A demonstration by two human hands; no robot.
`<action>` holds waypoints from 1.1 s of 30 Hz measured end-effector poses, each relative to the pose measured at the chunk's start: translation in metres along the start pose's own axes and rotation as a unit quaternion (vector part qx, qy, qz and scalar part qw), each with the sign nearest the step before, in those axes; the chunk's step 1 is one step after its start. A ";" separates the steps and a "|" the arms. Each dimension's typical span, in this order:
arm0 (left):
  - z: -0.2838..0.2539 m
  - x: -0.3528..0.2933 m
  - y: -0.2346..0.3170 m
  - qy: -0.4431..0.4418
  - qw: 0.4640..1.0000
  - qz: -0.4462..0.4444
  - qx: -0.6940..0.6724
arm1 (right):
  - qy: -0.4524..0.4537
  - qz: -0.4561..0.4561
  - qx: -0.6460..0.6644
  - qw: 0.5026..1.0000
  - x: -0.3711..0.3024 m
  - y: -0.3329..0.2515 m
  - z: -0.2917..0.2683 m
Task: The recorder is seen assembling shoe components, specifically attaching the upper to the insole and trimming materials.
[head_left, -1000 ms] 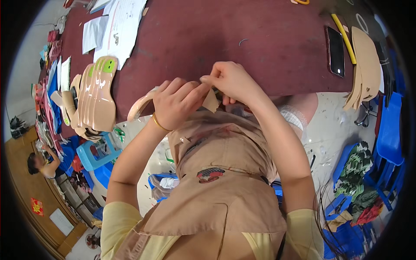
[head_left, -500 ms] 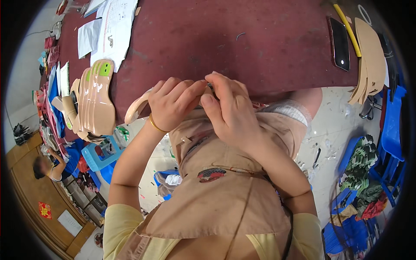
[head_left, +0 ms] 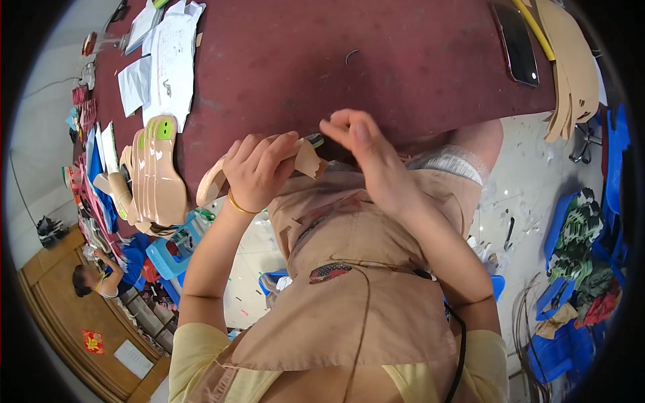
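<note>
right hand (head_left: 377, 161) has parted from left hand (head_left: 255, 176), loosely open. left grips curved beige piece (head_left: 211, 183) at the surface's (head_left: 416, 80) near edge. i judge this mid-handling; next move needs steady hold.

Matt dark red on the desk (head_left: 282, 60), smudged and scuffed! Along its left edge, beige pieces (head_left: 158, 180) shine, smooth and plastic-looking; the curved piece (head_left: 212, 181) in the left hand (head_left: 257, 171) gleams too, the ragged flap (head_left: 308, 162) alongside dull. Far left corner: matt white paper (head_left: 170, 64). Near the right edge, a glossy black phone (head_left: 516, 48), a smooth yellow tube (head_left: 537, 30), matt card-like sheets (head_left: 570, 64).
</note>
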State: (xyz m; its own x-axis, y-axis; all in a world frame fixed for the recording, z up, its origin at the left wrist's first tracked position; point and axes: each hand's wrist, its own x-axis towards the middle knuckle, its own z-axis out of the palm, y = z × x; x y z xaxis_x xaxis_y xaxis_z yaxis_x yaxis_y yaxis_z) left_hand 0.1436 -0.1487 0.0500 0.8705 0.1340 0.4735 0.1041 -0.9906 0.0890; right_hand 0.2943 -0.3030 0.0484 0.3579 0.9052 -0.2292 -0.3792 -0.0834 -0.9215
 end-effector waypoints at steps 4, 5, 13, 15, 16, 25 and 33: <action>-0.001 0.002 0.000 -0.005 1.000 -0.002 -0.001 | -0.001 -0.068 -0.119 0.990 -0.004 0.001 0.013; -0.001 0.003 0.001 -0.003 1.000 -0.004 -0.003 | 0.003 -0.084 -0.148 0.985 -0.001 0.001 0.017; -0.002 0.000 0.002 0.002 1.000 0.001 0.004 | -0.106 0.130 0.279 0.946 0.061 0.005 -0.001; -0.004 0.001 0.000 -0.006 1.000 0.001 0.004 | -0.049 0.108 0.266 0.956 0.058 0.007 -0.017; -0.005 -0.001 0.002 -0.013 1.000 -0.003 0.004 | -0.019 0.097 0.217 0.971 0.048 0.000 -0.017; 0.003 -0.001 0.003 0.022 1.000 0.000 0.006 | 0.025 -0.050 -0.153 0.987 0.010 -0.014 0.014; 0.002 0.004 -0.005 0.004 0.999 -0.040 -0.012 | 0.019 0.014 0.027 0.999 0.045 0.004 0.023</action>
State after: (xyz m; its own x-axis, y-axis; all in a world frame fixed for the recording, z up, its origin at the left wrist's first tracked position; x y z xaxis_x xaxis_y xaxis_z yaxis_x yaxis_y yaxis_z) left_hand 0.1476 -0.1435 0.0497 0.8556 0.2138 0.4715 0.1626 -0.9756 0.1474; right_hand 0.2891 -0.2531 0.0421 0.3790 0.8860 -0.2671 -0.4346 -0.0845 -0.8967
